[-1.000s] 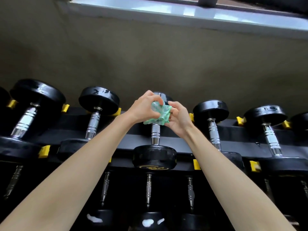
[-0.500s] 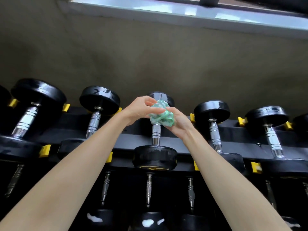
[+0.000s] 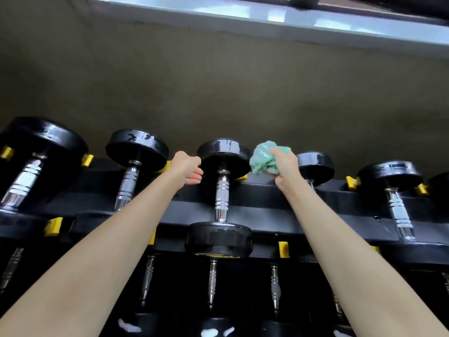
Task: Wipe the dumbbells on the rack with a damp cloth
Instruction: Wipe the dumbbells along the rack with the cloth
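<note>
So my right fingers (image 3: 277, 153) clamp the cloth (image 3: 263, 158); left fingers (image 3: 195, 177) hang loose, empty. The dumbbell (image 3: 223, 152) between them glistens, probably wiped; the lower rows (image 3: 211, 283) likely remain.

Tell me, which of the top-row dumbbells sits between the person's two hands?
The black-headed, chrome-handled dumbbell in the middle: left hand flanks one side, right hand with crumpled green cloth the other.

The bunched cloth (image 3: 263, 158) hides most of the fingers of the right hand (image 3: 285, 166). That hand and its forearm cover the handle and near head of the dumbbell right of centre (image 3: 315, 162). I can't tell whether the left hand (image 3: 187, 170) touches the middle dumbbell (image 3: 223, 154). The lower row (image 3: 212, 283) runs off the bottom edge, its white marks (image 3: 209, 333) unreadable.
</note>
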`<state>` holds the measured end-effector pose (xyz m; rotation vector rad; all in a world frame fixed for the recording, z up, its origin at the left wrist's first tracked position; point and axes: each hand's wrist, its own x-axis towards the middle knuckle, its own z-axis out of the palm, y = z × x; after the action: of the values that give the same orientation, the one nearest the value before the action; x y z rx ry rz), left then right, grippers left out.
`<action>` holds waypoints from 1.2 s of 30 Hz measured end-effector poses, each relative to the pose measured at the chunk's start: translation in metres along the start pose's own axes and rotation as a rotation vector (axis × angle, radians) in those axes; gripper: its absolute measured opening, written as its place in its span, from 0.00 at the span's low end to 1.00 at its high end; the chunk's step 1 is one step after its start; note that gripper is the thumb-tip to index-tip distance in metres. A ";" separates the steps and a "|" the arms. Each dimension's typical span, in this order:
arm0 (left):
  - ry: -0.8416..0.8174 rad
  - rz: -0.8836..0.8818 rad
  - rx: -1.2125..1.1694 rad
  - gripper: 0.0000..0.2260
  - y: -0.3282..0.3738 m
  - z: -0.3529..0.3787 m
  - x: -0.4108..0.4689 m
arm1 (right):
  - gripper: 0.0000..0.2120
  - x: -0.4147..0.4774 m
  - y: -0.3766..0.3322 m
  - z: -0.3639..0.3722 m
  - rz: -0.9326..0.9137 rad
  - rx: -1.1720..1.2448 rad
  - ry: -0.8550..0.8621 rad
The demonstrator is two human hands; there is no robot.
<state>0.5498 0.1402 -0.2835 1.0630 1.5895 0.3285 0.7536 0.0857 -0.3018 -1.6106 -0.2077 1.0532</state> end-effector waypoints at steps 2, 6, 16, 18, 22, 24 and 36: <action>-0.114 -0.054 0.127 0.04 -0.009 0.003 0.006 | 0.15 0.011 0.008 0.000 -0.064 -0.287 0.152; -0.402 -0.089 0.180 0.10 -0.016 0.011 0.011 | 0.17 0.015 0.019 0.011 -0.064 -0.628 0.138; -0.441 -0.074 0.084 0.14 -0.028 0.012 0.020 | 0.13 -0.014 0.012 0.032 -0.373 -0.756 0.145; -0.477 -0.086 0.045 0.14 -0.030 0.008 0.017 | 0.15 -0.024 0.014 0.042 -0.440 -0.714 0.139; -0.533 -0.114 0.000 0.13 -0.037 -0.001 0.013 | 0.20 -0.045 0.018 0.061 -0.596 -0.738 0.102; -0.526 -0.133 0.002 0.13 -0.041 -0.005 0.012 | 0.17 -0.053 0.021 0.069 -0.631 -0.778 0.064; -0.230 -0.231 0.084 0.16 -0.054 -0.028 0.022 | 0.13 -0.068 0.049 0.085 -0.599 -0.788 -0.184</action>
<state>0.5017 0.1363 -0.3263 0.9326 1.5091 -0.0162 0.6343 0.0858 -0.3046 -1.9332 -1.2729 0.6624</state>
